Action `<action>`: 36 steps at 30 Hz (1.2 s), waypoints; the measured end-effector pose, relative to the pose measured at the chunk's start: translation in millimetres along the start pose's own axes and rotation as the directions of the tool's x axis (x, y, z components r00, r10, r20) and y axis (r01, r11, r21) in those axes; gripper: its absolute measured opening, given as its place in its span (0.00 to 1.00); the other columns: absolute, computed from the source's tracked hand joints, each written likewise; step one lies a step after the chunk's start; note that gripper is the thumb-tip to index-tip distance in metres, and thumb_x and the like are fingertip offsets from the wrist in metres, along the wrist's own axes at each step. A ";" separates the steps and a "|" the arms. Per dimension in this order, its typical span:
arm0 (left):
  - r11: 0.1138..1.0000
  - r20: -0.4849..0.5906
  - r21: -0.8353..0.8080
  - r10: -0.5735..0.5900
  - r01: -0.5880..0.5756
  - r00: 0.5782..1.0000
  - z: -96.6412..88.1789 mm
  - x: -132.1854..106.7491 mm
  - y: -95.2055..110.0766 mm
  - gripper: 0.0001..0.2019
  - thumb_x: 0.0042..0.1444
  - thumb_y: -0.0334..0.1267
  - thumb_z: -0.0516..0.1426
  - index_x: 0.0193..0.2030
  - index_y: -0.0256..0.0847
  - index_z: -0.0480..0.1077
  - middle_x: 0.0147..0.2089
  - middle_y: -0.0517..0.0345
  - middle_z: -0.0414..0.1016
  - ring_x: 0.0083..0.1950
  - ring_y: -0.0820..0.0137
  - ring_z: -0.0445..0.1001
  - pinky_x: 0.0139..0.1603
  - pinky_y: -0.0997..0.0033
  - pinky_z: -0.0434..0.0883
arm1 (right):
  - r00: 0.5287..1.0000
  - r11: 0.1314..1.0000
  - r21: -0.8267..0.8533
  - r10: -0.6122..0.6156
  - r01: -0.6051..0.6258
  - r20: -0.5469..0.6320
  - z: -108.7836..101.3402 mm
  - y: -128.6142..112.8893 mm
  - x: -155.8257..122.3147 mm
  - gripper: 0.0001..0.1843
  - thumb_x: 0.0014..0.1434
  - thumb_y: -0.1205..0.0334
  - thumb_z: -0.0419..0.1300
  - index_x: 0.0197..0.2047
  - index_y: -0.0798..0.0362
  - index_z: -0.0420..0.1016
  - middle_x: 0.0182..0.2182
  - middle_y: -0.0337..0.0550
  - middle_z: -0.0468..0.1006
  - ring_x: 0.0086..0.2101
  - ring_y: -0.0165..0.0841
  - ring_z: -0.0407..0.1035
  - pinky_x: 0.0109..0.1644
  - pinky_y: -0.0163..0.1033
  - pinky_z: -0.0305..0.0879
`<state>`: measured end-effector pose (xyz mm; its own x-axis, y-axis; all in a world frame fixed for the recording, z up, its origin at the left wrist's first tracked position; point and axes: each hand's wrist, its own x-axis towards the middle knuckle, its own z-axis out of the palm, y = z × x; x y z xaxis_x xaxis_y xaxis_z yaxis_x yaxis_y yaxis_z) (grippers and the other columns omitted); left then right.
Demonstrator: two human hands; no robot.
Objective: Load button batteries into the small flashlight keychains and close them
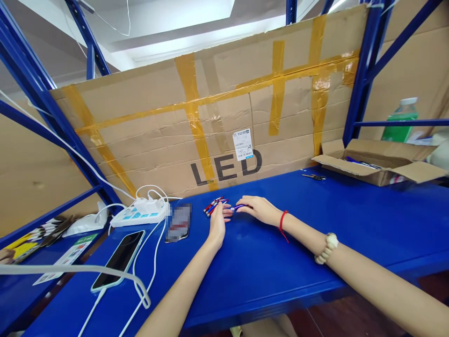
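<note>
My right hand (260, 208) pinches a short blue pen-like stick (239, 207) with a shiny silvery tip between thumb and fingers, just above the blue table. Its tip points left, toward my left hand (219, 223). The fingers of my left hand are stretched out to the right, close to that tip; whether they touch it I cannot tell. Right behind the left hand lies a small bunch of red and blue pen-like sticks (212, 206) with silvery ends, partly hidden by the thumb and fingers.
To the left lie a dark phone (178, 223), a charging phone (119, 260) and a white power strip (140, 213) with trailing cables. Keys (314, 177) lie at the back right, near an open cardboard box (379, 164). A cardboard sheet (224, 117) walls the back.
</note>
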<state>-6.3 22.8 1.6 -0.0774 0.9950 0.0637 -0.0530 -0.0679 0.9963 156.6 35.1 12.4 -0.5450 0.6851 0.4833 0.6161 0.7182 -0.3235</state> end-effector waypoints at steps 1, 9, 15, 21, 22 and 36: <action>1.000 -0.008 -0.006 -0.003 0.003 1.000 -0.4 0.2 0.1 0.20 0.55 0.49 0.45 0.31 0.35 0.69 0.27 0.52 0.72 0.31 0.68 0.72 0.32 0.72 0.65 | 1.000 1.000 0.001 0.004 -0.004 0.004 -0.4 -0.5 -0.2 0.17 0.62 0.51 0.46 0.42 0.49 0.72 0.37 0.42 0.74 0.37 0.33 0.69 0.39 0.35 0.61; 0.999 -0.043 -0.022 0.022 -0.023 0.999 -2.2 3.0 -5.2 0.21 0.51 0.53 0.48 0.30 0.35 0.69 0.26 0.52 0.71 0.29 0.69 0.71 0.29 0.73 0.65 | 1.000 0.999 -0.033 0.007 -0.007 0.000 -2.5 -3.2 0.1 0.17 0.63 0.54 0.45 0.45 0.48 0.71 0.38 0.41 0.73 0.38 0.32 0.69 0.39 0.35 0.62; 0.999 -0.023 -0.005 0.032 -0.033 0.999 -3.0 2.3 -6.6 0.20 0.52 0.52 0.47 0.31 0.35 0.68 0.27 0.52 0.72 0.30 0.69 0.71 0.30 0.73 0.65 | 0.999 0.998 -0.053 0.039 -0.040 -0.019 -4.5 -4.3 0.2 0.17 0.63 0.52 0.45 0.44 0.48 0.71 0.39 0.41 0.74 0.39 0.33 0.69 0.38 0.35 0.62; 1.000 -0.022 -0.002 0.010 -0.010 1.000 -1.7 -0.2 -1.9 0.21 0.51 0.53 0.47 0.30 0.35 0.68 0.27 0.51 0.72 0.30 0.68 0.71 0.31 0.72 0.65 | 0.999 0.997 -0.065 0.037 -0.038 -0.016 -3.2 -3.5 0.0 0.18 0.64 0.53 0.44 0.45 0.48 0.71 0.39 0.41 0.74 0.39 0.32 0.69 0.38 0.35 0.62; 1.000 -0.024 -0.002 0.009 -0.009 1.000 -1.6 -0.1 -2.0 0.21 0.50 0.53 0.48 0.30 0.35 0.68 0.27 0.51 0.72 0.30 0.68 0.71 0.31 0.72 0.65 | 0.999 0.996 -0.071 0.043 -0.045 -0.026 -2.9 -3.2 0.0 0.18 0.64 0.53 0.44 0.45 0.48 0.71 0.39 0.42 0.74 0.39 0.33 0.69 0.39 0.35 0.62; 1.000 -0.004 0.014 0.028 -0.027 1.000 -1.7 2.3 -5.8 0.20 0.53 0.51 0.46 0.31 0.36 0.69 0.27 0.53 0.73 0.31 0.69 0.72 0.30 0.73 0.65 | 0.999 0.997 -0.070 0.024 -0.022 0.035 -2.6 -1.9 -0.8 0.19 0.59 0.45 0.49 0.36 0.49 0.73 0.34 0.39 0.75 0.34 0.31 0.69 0.32 0.32 0.57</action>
<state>-7.9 25.3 -4.1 -0.0830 0.9924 0.0908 -0.0370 -0.0942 0.9949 157.3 32.9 14.8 -0.5497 0.7061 0.4464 0.6659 0.6930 -0.2762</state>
